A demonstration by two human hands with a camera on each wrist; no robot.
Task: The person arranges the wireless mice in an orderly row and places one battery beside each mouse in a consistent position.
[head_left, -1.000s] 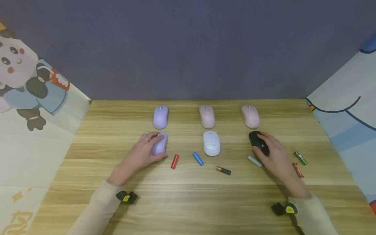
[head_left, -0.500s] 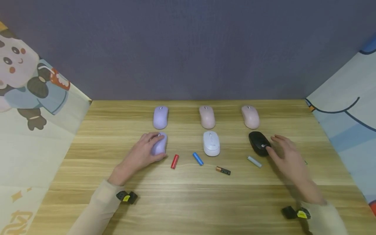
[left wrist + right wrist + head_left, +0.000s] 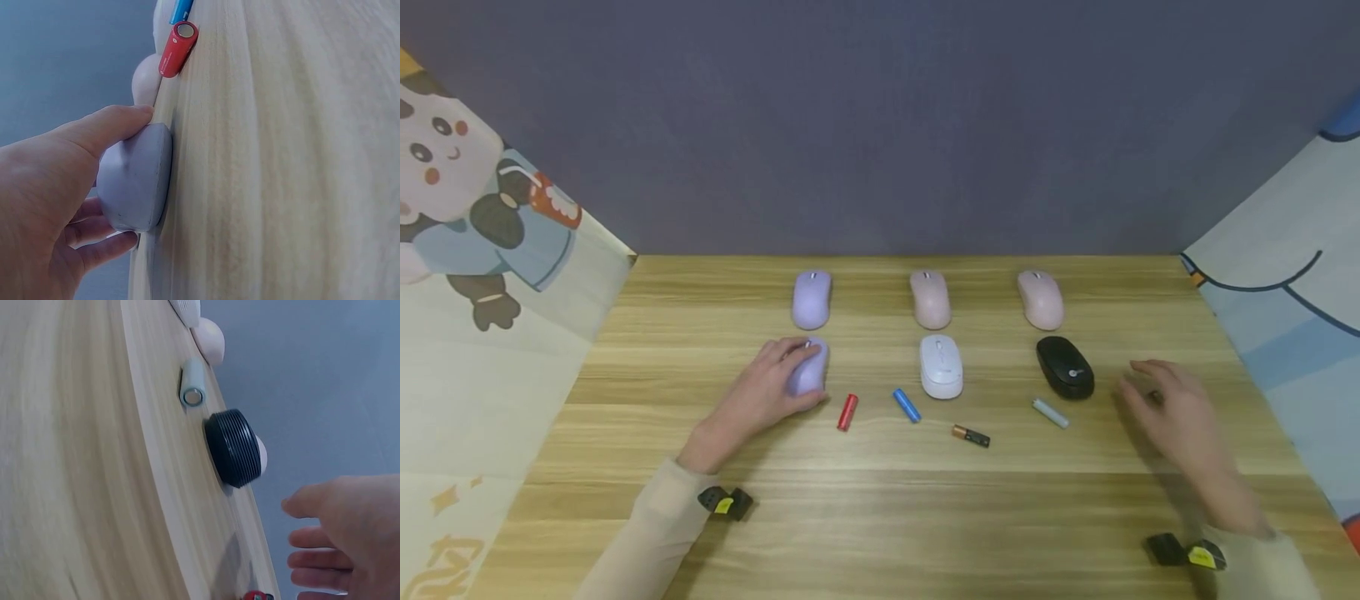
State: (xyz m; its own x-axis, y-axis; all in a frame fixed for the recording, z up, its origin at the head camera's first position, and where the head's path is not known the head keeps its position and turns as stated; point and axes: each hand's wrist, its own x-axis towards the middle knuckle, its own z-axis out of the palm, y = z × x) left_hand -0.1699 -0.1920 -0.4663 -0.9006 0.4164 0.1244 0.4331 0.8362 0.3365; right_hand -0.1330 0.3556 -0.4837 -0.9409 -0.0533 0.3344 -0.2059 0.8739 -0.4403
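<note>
My left hand [image 3: 763,387] holds a purple computer mouse [image 3: 807,371] on the wooden table, thumb on one side and fingers on the other. In the left wrist view, that mouse [image 3: 136,178] sits flat between thumb and fingers. My right hand [image 3: 1183,425] hovers with relaxed fingers and nothing in them, to the right of a black mouse [image 3: 1065,368]. It covers most of the batteries beneath it; in the right wrist view a red battery end [image 3: 255,595] peeks out at the bottom edge. A grey battery [image 3: 1050,413] lies just below the black mouse.
A white mouse [image 3: 942,367] stands mid-row. Behind are another purple mouse [image 3: 811,300] and two pink ones, the middle [image 3: 931,300] and right [image 3: 1041,300]. Red [image 3: 847,412], blue [image 3: 907,406] and black-and-copper [image 3: 972,436] batteries lie in front. A dark panel [image 3: 895,133] borders the back.
My right hand has let go of the black mouse and moved right, over the batteries there. The black mouse stays in place. My left hand keeps its hold on the purple mouse.
</note>
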